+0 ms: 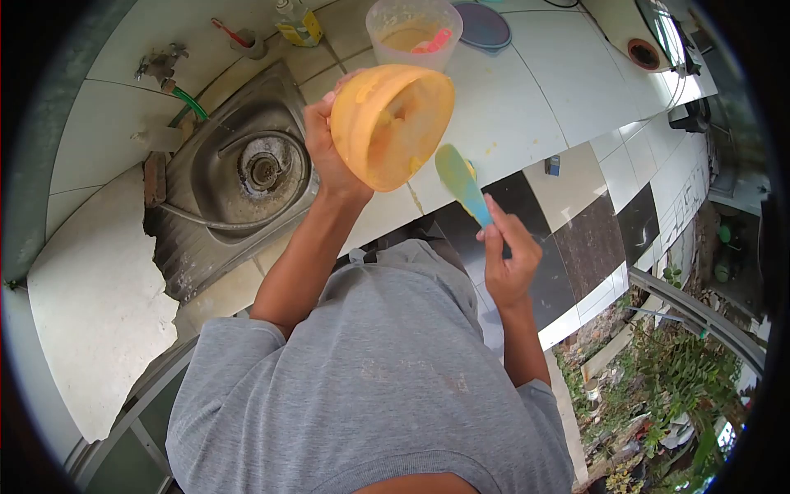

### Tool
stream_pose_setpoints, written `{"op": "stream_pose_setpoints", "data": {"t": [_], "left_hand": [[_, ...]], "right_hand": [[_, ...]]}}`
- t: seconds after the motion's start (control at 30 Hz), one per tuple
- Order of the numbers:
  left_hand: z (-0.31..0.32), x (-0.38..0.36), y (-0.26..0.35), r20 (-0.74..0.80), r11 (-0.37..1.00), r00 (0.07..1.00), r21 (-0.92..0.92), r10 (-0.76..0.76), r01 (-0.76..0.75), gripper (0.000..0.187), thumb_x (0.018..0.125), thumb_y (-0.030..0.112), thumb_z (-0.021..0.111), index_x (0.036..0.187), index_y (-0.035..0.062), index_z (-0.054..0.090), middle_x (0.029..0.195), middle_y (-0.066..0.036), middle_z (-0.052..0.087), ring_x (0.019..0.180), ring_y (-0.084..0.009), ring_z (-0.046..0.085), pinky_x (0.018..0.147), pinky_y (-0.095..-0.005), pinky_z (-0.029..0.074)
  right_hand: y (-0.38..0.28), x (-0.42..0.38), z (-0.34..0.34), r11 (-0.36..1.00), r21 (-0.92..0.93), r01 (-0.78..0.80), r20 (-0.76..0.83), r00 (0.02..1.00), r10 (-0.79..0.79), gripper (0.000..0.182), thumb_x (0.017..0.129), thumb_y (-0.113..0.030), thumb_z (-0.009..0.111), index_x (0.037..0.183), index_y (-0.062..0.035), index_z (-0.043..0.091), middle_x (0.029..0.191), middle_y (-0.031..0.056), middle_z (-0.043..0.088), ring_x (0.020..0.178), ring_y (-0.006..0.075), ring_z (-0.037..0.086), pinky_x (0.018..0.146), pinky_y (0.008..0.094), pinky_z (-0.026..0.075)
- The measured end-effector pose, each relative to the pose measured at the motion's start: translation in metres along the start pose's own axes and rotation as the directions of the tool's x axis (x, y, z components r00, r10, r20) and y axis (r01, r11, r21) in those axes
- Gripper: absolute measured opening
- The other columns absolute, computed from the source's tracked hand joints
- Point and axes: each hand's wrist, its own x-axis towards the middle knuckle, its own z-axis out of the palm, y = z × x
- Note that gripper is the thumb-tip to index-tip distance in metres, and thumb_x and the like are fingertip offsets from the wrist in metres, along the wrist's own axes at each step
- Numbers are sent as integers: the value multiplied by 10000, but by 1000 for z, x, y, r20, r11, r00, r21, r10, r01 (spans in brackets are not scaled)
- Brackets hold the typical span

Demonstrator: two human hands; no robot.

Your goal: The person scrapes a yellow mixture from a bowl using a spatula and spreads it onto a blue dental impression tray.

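Observation:
My left hand (327,140) grips an orange bowl (393,123) by its rim, tilted on its side with the opening facing right; smears of yellow batter cling to the inside. My right hand (510,257) holds a blue-green spatula (462,183) by its handle, with its blade just below the bowl's lower edge and a bit of yellow batter on it. Both are held above the white tiled counter (527,99). Behind the bowl stands a clear plastic container (411,31) with yellowish mix and a pink utensil inside.
A steel sink (239,169) with a drain lies left of my left arm, with a tap (163,67) and green hose above it. A blue lid (484,25), a yellow carton (298,25) and a small cup with a red utensil (247,41) stand at the back of the counter.

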Motion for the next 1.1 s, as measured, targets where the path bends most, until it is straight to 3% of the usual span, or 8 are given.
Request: {"op": "stream_pose_setpoints", "data": {"t": [0.23, 0.3, 0.43, 0.5, 0.63, 0.7, 0.73, 1.1], "left_hand": [[18, -12, -15, 76, 978, 996, 203, -56, 39, 448, 897, 349, 392, 1169, 12, 510, 1240, -173, 561, 1096, -242, 565, 966, -362, 450], [13, -15, -25, -19, 964, 999, 263, -37, 41, 444, 901, 346, 388, 1167, 12, 510, 1204, -156, 571, 1085, -229, 568, 956, -356, 454], [-16, -16, -43, -160, 927, 981, 374, 108, -41, 422, 917, 335, 372, 1162, 23, 516, 1113, -102, 590, 1050, -197, 574, 930, -345, 462], [-37, -18, -45, -240, 937, 959, 343, 153, -64, 415, 923, 331, 367, 1162, 27, 518, 1116, -96, 591, 1052, -196, 573, 934, -343, 458], [-68, -37, -35, -405, 938, 889, 339, 213, -71, 397, 937, 318, 357, 1164, 37, 521, 1121, -78, 592, 1060, -192, 568, 954, -340, 443], [-79, -48, -33, -447, 946, 871, 318, 205, -60, 383, 939, 316, 361, 1153, 45, 526, 1125, -75, 592, 1067, -188, 566, 964, -342, 436], [-86, -53, -34, -471, 944, 855, 324, 218, -62, 377, 939, 316, 364, 1145, 49, 531, 1127, -74, 594, 1070, -189, 566, 965, -345, 436], [-102, -80, -34, -571, 957, 784, 274, 242, -95, 385, 946, 313, 375, 1168, 41, 533, 1150, -81, 598, 1082, -199, 571, 964, -353, 448]], "right_hand": [[27, 36, -19, 964, -257, 65, 192, 981, -15, 371, 831, 51, 601, 1175, -64, 677, 671, 65, 591, 559, 98, 545, 524, 237, 447], [45, 16, -8, 894, 279, -349, 419, 883, 214, 323, 871, 10, 595, 1182, -40, 666, 672, 26, 590, 567, 54, 519, 489, 216, 419], [59, -21, -10, 331, 430, -840, 670, 543, 507, 290, 922, -64, 587, 1200, -10, 648, 691, -6, 587, 557, 23, 459, 489, 191, 367], [76, -36, -14, 322, 456, -830, 632, 556, 540, 303, 920, -78, 592, 1210, -4, 640, 708, 4, 598, 551, 21, 445, 496, 189, 362], [102, -44, -14, 711, 246, -658, 250, 752, 609, 310, 899, -74, 605, 1198, -4, 648, 800, 46, 655, 642, 61, 549, 591, 216, 457], [118, -41, -8, 946, -64, -319, 23, 947, 321, 311, 877, -43, 605, 1180, 12, 649, 875, 103, 693, 696, 119, 619, 655, 261, 495], [123, -34, -9, 972, -211, -108, 27, 993, 116, 301, 858, -27, 611, 1154, 13, 649, 873, 133, 685, 671, 191, 645, 631, 307, 508], [125, -24, -1, 939, -342, 38, 271, 961, 59, 305, 835, -9, 627, 1138, -47, 645, 782, 97, 615, 559, 227, 609, 518, 335, 493]]}}
